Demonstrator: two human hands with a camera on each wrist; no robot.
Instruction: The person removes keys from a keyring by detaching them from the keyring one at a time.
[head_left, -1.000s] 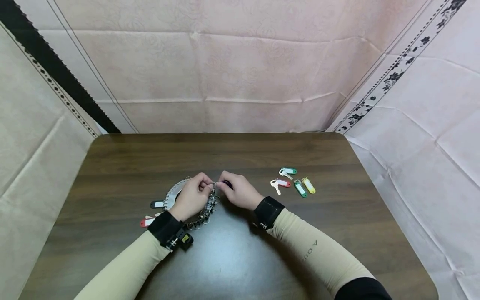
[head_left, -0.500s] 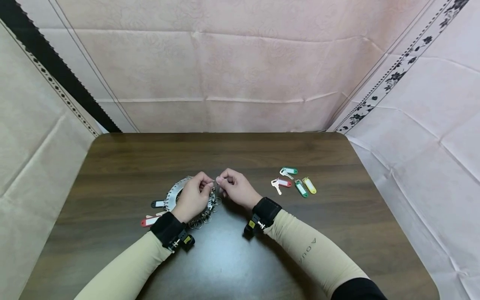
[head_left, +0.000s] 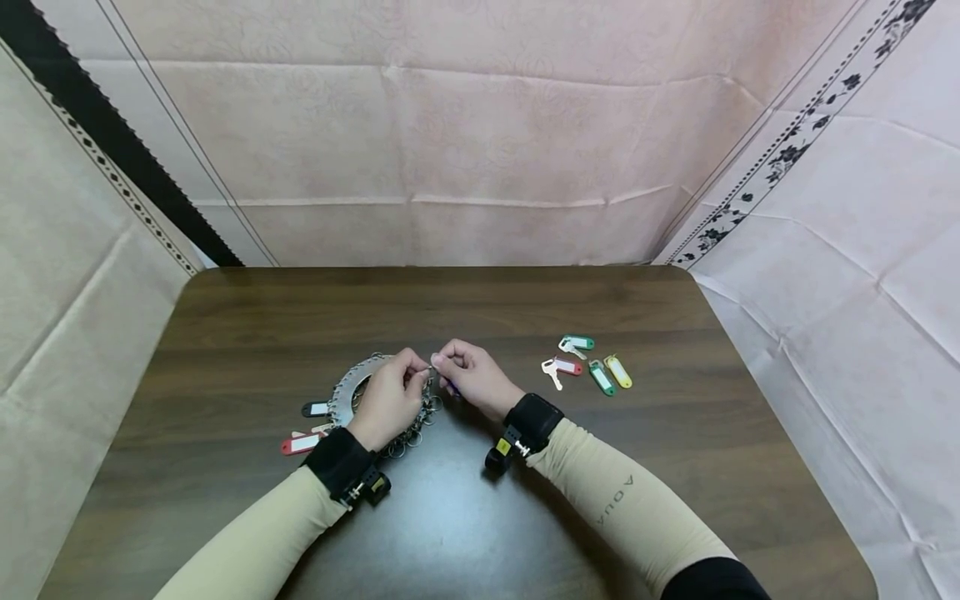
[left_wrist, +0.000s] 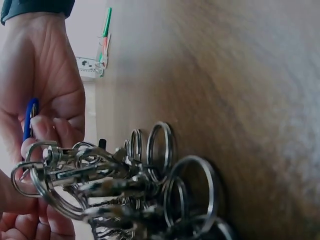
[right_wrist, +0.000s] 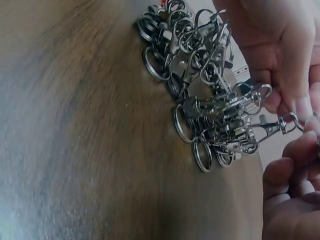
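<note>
A large silver hoop (head_left: 347,388), lined with many metal clips, lies on the table under my left hand (head_left: 390,400). In the right wrist view, the thumb and fingers of that hand pinch the small split ring at the end of one swivel clasp (right_wrist: 272,127). My right hand (head_left: 480,379) faces it closely, fingertips almost meeting the left ones. It holds a blue key tag (left_wrist: 31,120), mostly hidden by its fingers. Several clasps (left_wrist: 110,187) with split rings hang from the hoop. Whether the tag's ring is joined to the clasp I cannot tell.
On the right of the table lie a red key tag (head_left: 567,367) with a key, a green tag (head_left: 579,342) with a key, another green tag (head_left: 602,377) and a yellow tag (head_left: 618,372). A black tag (head_left: 316,409) and red tag (head_left: 301,444) lie left of the hoop.
My right hand has turned at the wrist, bringing its wrist camera into sight. The tag, which stuck out above its fingers, now sits below them. The left hand has barely moved.
</note>
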